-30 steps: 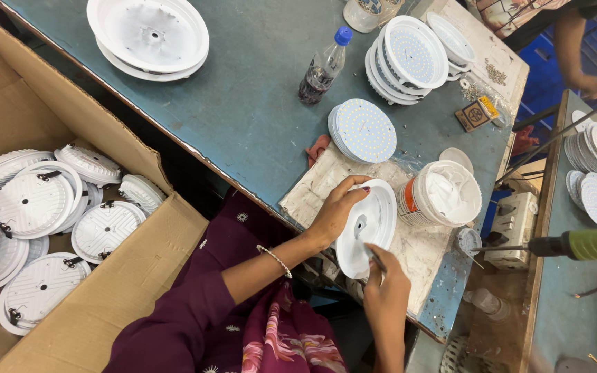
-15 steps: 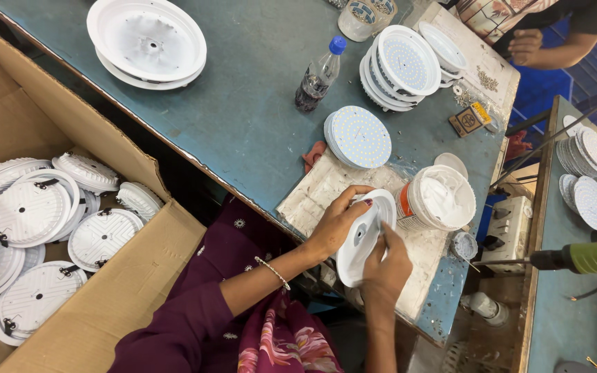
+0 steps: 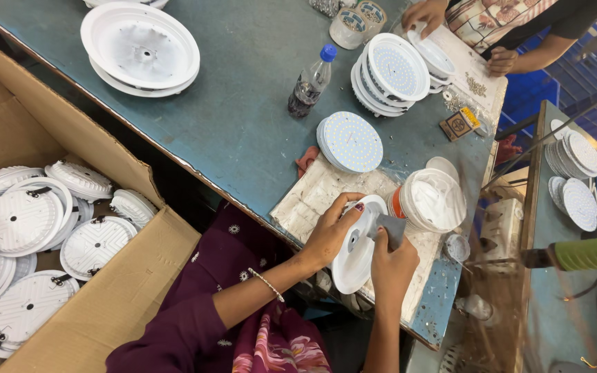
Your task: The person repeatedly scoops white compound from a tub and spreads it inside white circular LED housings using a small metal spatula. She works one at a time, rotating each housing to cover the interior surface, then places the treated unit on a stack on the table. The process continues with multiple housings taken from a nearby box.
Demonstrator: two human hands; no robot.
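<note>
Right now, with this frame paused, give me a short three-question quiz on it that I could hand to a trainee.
1. True or false: the left hand grips the round white housing by its rim.
2. What does the right hand press against that housing: A) a screwdriver, B) a small grey flat piece, C) a bottle cap?
3. Where does the plastic bottle stand?

Key
1. True.
2. B.
3. Upright on the blue table, left of the stack of white lamp discs.
</note>
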